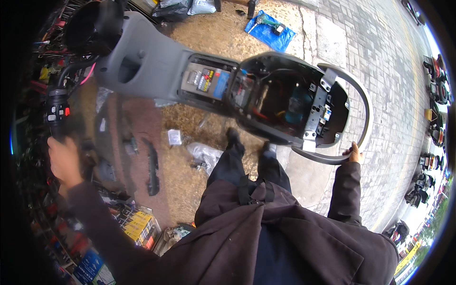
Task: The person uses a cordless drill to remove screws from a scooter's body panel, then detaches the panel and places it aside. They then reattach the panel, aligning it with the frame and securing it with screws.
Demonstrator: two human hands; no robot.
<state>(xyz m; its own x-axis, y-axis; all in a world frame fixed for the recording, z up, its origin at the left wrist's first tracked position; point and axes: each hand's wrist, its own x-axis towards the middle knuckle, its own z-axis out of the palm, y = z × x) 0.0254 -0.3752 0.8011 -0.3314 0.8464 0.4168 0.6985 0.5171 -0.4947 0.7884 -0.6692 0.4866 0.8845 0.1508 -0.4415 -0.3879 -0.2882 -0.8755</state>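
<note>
A grey scooter (147, 61) stands in front of me with its seat off, so the open black underseat compartment (280, 102) and a battery bay (206, 80) show. My left hand (62, 161) is wrapped around the black left handlebar grip (57, 118), just below its switch cluster. My right hand (352, 153) grips the grey rear grab rail (363, 99) that curves around the tail. My dark trousers and shoes stand beside the scooter's middle.
Loose black plastic parts (152, 166) and a clear bag (204, 154) lie on the ground near my feet. A blue cloth with a drill (270, 29) lies beyond the scooter. Boxes (140, 228) sit lower left. Parked scooters (434, 80) line the paved right edge.
</note>
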